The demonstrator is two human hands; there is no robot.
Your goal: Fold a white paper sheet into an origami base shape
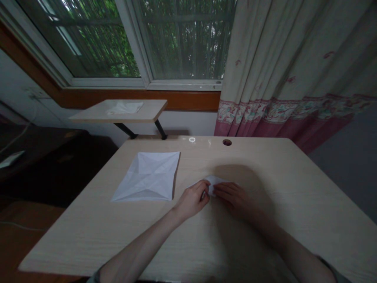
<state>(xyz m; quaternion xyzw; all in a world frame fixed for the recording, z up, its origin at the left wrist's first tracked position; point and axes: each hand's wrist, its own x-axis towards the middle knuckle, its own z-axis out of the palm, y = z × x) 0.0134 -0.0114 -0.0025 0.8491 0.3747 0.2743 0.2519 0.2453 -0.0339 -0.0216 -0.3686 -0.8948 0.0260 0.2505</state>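
On the left half of the light wooden desk [265, 228], a creased square sheet of white paper [147, 177] lies flat and opened out, apart from both hands. The left hand [193, 198] rests on the desk with its fingers curled closed, pinching the near left edge of the small folded piece of white paper [214, 181], which sits at the desk's centre. The right hand [232, 195] lies just beside it, fingers bent down flat on the same piece; whether it grips or only presses cannot be determined. The folded piece appears light, thin and pliable: it probably creases permanently, tears under a hard pull and slides easily on the smooth top. Hold is best taken at edges and corners, with the body pinned flat. Most of the piece is covered by the fingers, and the low light obscures its fold pattern and exact shape.
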